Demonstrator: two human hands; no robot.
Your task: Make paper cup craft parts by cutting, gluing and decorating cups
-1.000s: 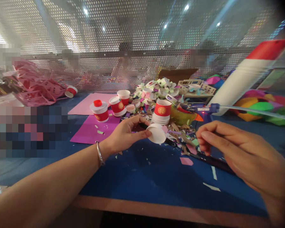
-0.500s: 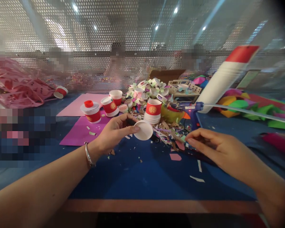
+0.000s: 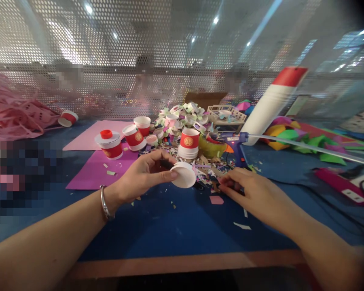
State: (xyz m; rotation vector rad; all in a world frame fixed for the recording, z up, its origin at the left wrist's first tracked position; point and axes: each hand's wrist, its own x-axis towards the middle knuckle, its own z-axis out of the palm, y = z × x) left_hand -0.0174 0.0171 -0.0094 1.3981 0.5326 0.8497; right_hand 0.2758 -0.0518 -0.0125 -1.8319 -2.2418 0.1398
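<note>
Blue worktop (image 3: 157, 232) right across the scene, brownish along its near edge, and towards the left there's a great heap of pink paper strips (image 3: 13, 109). Over by the far edge, right of centre, leans a tall stack of paper cups (image 3: 262, 107), red end up. A purple sheet (image 3: 92, 173) lies left of centre, well in from the near edge. Here's the left hand (image 3: 144, 173), pinching between thumb and fingers! The right hand (image 3: 250, 188) is in beside the paper scraps (image 3: 210, 169), fingers bent, thumb close by; whether its tips grip anything, one can't tell. Beyond it, the blue glue gun (image 3: 235, 142), a long translucent stick (image 3: 309, 149) running to the right. A red-and-white paper cup (image 3: 189, 143) shows its gold emblem, open end up. And in that left pinch, a white paper disc (image 3: 185, 176), tilted over the worktop, in from the middle of the near edge. Just below the right fingertips, one pink scrap (image 3: 216, 199).
</note>
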